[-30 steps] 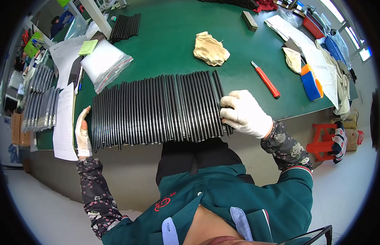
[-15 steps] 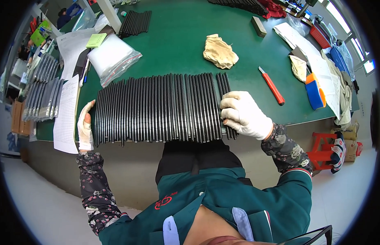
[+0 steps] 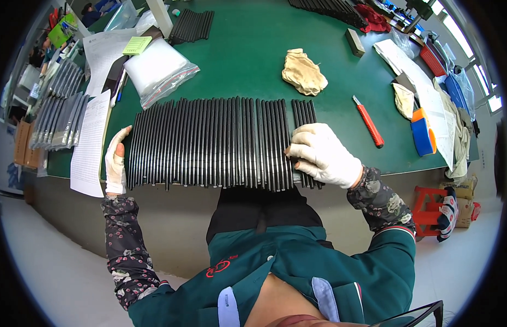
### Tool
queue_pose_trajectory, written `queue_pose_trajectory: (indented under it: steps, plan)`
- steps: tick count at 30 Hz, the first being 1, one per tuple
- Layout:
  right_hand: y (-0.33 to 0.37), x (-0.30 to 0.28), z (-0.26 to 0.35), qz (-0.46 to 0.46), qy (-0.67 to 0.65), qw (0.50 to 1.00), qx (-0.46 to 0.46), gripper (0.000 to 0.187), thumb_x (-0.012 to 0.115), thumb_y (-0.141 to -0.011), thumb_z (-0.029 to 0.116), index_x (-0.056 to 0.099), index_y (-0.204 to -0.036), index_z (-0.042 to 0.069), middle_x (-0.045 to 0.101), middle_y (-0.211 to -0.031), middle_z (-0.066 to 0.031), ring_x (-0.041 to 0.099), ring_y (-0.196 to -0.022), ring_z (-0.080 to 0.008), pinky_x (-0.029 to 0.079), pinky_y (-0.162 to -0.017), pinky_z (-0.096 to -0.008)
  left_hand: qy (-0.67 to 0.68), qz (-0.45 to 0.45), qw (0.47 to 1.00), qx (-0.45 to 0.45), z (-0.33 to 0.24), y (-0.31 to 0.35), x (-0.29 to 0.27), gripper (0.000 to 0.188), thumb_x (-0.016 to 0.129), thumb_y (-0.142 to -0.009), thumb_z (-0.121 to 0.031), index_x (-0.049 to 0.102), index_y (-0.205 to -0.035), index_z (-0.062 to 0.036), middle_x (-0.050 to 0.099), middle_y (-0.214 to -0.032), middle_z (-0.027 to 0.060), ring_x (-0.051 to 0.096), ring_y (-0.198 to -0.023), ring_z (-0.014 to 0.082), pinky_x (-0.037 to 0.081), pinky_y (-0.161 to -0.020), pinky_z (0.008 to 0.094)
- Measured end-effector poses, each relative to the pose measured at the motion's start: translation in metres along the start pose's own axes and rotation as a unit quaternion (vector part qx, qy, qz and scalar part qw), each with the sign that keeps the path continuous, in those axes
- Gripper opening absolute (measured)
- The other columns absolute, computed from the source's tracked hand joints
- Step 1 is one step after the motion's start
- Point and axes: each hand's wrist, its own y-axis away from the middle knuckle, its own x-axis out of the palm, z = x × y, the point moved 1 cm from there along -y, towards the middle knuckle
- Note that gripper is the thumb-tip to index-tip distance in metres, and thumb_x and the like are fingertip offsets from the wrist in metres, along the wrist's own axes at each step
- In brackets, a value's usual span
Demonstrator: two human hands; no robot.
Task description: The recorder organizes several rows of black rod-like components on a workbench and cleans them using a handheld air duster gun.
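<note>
A long row of thin black rods (image 3: 210, 141) lies side by side along the near edge of the green table. A smaller group of black rods (image 3: 303, 113) stands apart from its right end by a narrow gap. My left hand (image 3: 116, 163), in a white glove with bare fingertips, is open with its fingers stretched along the row's left end. My right hand (image 3: 324, 155), gloved the same way, lies over the small group. Its fingers are curled, and their tips reach the rods at the gap. The palm hides the middle of the small group.
Beyond the row lie a crumpled cream cloth (image 3: 303, 72) and a red utility knife (image 3: 369, 122). A blue and orange tape dispenser (image 3: 423, 136) stands at the right. Papers (image 3: 91, 147) and a clear plastic bag (image 3: 161, 73) lie at the left. More black rods (image 3: 192, 26) sit farther back.
The separate group at the right now shows more rods than before, and the main row's right end has fewer. My right fingertips have moved left to the gap. My left hand stays by the row's end.
</note>
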Motion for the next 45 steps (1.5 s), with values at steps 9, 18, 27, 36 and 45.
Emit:
queue_pose_trajectory:
  steps: [9,18,27,36,45]
  plan:
    - [-0.009,0.008,-0.003,0.012,-0.01,1.0,-0.016,0.023,0.07,-0.069,0.016,0.061,-0.088,0.01,0.054,-0.09,-0.0057,0.053,-0.094,-0.0259,0.041,-0.083,-0.0385,0.037,-0.033,0.999,0.008,-0.008,0.001,0.003,0.063,0.041,-0.093,-0.054,0.057,-0.119,0.0013,0.057,-0.121,0.0138,0.051,-0.116,0.0246,0.033,-0.104,0.0342]
    - [-0.022,0.01,0.0,0.037,0.008,0.999,-0.02,0.022,0.068,-0.071,0.016,0.058,-0.089,0.011,0.055,-0.091,-0.0054,0.053,-0.098,-0.0252,0.04,-0.087,-0.0392,0.028,-0.03,0.999,0.007,-0.008,0.003,0.001,0.064,0.041,-0.092,-0.055,0.057,-0.12,0.0005,0.057,-0.122,0.0136,0.051,-0.117,0.0242,0.034,-0.103,0.0342]
    - [-0.033,0.012,0.004,0.069,0.012,0.997,-0.017,0.02,0.067,-0.072,0.018,0.059,-0.089,0.01,0.055,-0.092,-0.0047,0.052,-0.097,-0.0249,0.039,-0.088,-0.0391,0.031,-0.035,0.999,0.007,-0.005,0.002,0.002,0.065,0.041,-0.092,-0.057,0.058,-0.119,-0.0001,0.058,-0.121,0.0132,0.051,-0.117,0.0238,0.034,-0.104,0.0339]
    - [-0.045,0.02,0.001,0.039,-0.02,0.999,-0.027,0.021,0.067,-0.072,0.019,0.061,-0.091,0.012,0.055,-0.091,-0.0049,0.052,-0.095,-0.0248,0.04,-0.085,-0.0393,0.02,-0.037,0.999,0.028,-0.005,0.001,0.002,0.058,0.04,-0.094,-0.05,0.059,-0.117,0.0001,0.06,-0.119,0.0127,0.053,-0.115,0.0233,0.035,-0.102,0.033]
    - [-0.057,0.028,0.002,0.059,-0.011,0.997,-0.058,0.023,0.067,-0.073,0.019,0.061,-0.094,0.012,0.055,-0.091,-0.0047,0.052,-0.096,-0.0249,0.039,-0.088,-0.0398,0.029,-0.038,0.998,0.037,-0.007,0.003,0.002,0.056,0.042,-0.095,-0.048,0.058,-0.117,0.0012,0.06,-0.117,0.0134,0.054,-0.113,0.0232,0.037,-0.1,0.0326]
